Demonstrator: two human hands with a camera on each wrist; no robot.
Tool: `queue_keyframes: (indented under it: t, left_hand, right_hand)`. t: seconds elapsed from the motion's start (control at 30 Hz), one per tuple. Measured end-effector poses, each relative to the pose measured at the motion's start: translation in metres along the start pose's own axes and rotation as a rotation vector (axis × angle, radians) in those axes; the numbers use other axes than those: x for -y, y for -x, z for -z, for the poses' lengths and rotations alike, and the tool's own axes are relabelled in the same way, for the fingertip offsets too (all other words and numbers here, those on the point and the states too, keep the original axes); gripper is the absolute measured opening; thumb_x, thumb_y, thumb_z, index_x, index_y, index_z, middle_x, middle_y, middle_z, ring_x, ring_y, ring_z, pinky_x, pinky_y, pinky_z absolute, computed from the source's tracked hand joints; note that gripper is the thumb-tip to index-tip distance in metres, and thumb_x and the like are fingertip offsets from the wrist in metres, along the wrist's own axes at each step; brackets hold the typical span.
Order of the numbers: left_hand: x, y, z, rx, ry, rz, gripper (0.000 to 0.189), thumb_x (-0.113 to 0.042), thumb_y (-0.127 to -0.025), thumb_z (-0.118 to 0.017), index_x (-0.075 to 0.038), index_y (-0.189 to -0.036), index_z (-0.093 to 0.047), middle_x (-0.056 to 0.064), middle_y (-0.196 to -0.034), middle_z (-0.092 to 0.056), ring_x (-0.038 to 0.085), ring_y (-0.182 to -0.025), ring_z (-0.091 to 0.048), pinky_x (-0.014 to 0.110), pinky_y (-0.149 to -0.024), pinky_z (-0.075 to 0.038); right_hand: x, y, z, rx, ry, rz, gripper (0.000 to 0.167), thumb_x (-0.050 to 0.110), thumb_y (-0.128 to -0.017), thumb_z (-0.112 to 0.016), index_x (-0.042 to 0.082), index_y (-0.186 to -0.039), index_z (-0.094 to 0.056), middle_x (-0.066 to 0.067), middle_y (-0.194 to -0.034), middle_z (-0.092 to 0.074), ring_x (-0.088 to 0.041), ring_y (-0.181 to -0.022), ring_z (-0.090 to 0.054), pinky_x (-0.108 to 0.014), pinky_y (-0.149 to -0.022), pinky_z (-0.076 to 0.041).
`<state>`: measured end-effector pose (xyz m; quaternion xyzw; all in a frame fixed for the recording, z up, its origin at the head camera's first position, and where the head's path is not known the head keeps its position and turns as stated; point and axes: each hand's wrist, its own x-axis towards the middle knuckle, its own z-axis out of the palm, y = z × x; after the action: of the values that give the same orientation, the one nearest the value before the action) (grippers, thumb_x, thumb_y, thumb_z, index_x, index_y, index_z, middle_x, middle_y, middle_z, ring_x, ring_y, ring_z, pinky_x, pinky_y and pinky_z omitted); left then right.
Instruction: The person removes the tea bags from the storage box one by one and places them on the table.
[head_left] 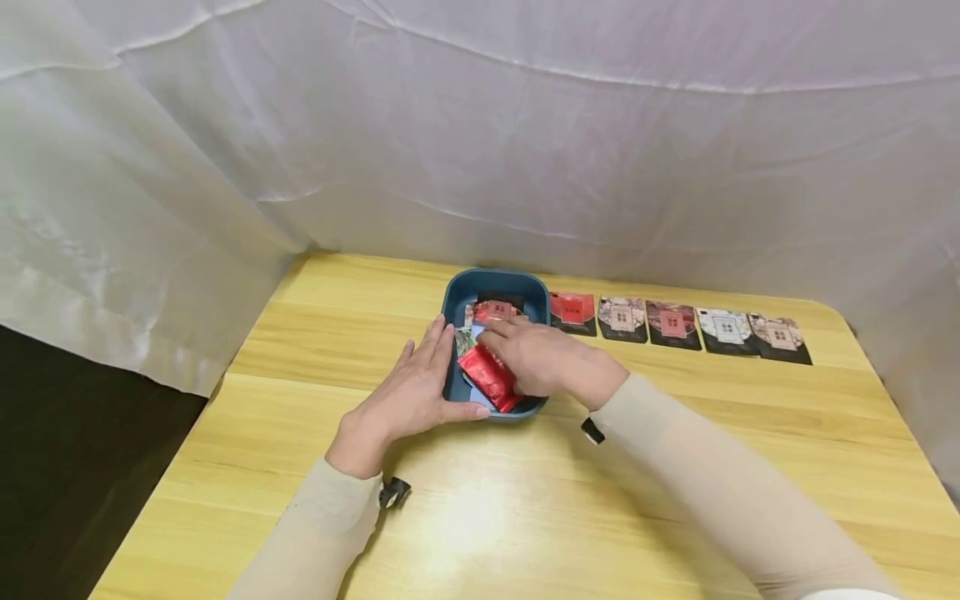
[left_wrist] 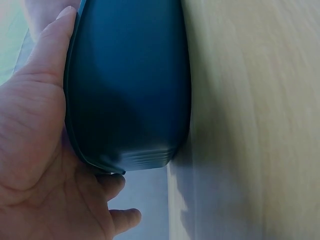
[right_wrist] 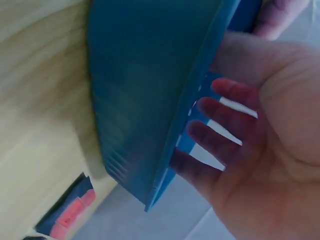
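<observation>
A dark blue plastic bin (head_left: 459,289) stands on the table and holds several small flat packets. My left hand (head_left: 420,379) rests against its left side, fingers straight along the rim, thumb laid along the near rim. The left wrist view shows that hand (left_wrist: 45,150) beside the bin's outer wall (left_wrist: 130,90). Over the right rim, my right hand (head_left: 543,354) reaches in, right at a shiny red packet (head_left: 491,379). Its bent fingers (right_wrist: 220,140) dip past the rim in the right wrist view; I cannot tell whether they pinch the packet.
Right of the bin, several packets lie in a row along the table's back: a red one (head_left: 572,312), then black ones with pale or red labels, up to the last packet (head_left: 780,337). A white cloth (head_left: 525,167) hangs behind the wooden table (head_left: 480,517).
</observation>
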<state>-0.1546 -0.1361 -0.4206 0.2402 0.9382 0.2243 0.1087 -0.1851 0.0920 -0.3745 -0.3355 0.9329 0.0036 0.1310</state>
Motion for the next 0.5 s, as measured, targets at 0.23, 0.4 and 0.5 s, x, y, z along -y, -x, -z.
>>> queue_keyframes:
  t: [0.23,0.4,0.5]
  left_hand:
    - [0.001,0.001,-0.001,0.007,-0.001,-0.002,0.134,-0.085,-0.083,-0.065,-0.003,-0.169,-0.004,0.014,-0.178,0.008,0.026,-0.166,0.002,0.058,-0.132,-0.007]
    - [0.001,0.001,-0.002,0.021,0.006,0.011,0.132,-0.082,-0.084,-0.067,-0.004,-0.169,-0.003,0.012,-0.178,0.011,0.024,-0.165,0.004,0.056,-0.133,-0.005]
    - [0.000,0.000,-0.002,0.022,0.001,0.008,0.133,-0.084,-0.083,-0.065,-0.004,-0.169,-0.003,0.013,-0.178,0.010,0.024,-0.166,0.003,0.056,-0.133,-0.006]
  right_hand:
    - [0.008,-0.003,-0.004,0.104,0.093,0.058,0.101,0.017,-0.093,-0.081,0.016,-0.171,-0.017,-0.005,-0.178,-0.017,-0.033,-0.164,-0.015,-0.059,-0.129,-0.024]
    - [0.011,-0.007,-0.012,0.162,0.156,0.047,0.094,0.023,-0.097,-0.077,0.020,-0.171,-0.019,-0.001,-0.178,-0.019,-0.030,-0.164,-0.018,-0.059,-0.128,-0.027]
    - [0.009,-0.009,-0.017,0.152,0.157,0.039,0.093,0.027,-0.095,-0.080,0.018,-0.170,-0.025,-0.003,-0.175,-0.027,-0.030,-0.162,-0.023,-0.059,-0.127,-0.029]
